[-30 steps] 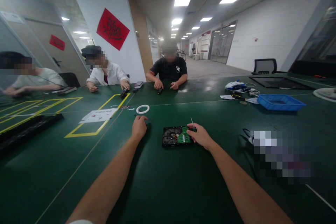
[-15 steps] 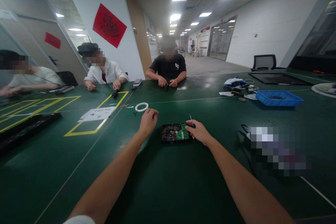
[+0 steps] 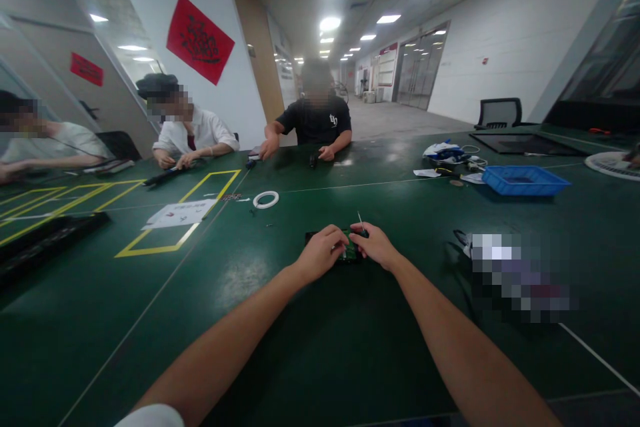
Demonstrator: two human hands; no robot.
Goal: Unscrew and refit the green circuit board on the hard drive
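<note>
A hard drive (image 3: pixel 353 255) lies on the green table in front of me, with its green circuit board facing up. My left hand (image 3: pixel 323 255) is over its left part and hides much of it. The fingers there are curled together at the board; whatever is between them, if anything, is too small to make out. At the drive's right end, my right hand (image 3: pixel 376 247) is closed around a small screwdriver (image 3: pixel 364 233), whose thin shaft points up and away from the board.
Beyond the drive lie a white ring (image 3: pixel 266 199), tiny parts (image 3: pixel 269 225) and a paper sheet (image 3: pixel 177 214) by yellow tape. To the right are a blue tray (image 3: pixel 525 181), a cable bundle (image 3: pixel 445 152) and a blurred-out object (image 3: pixel 520 277). Three people sit across the table.
My left hand has come from beside the white ring, right and down, onto the hard drive. My right hand still holds the screwdriver. Co-workers' hands have shifted across the table.
</note>
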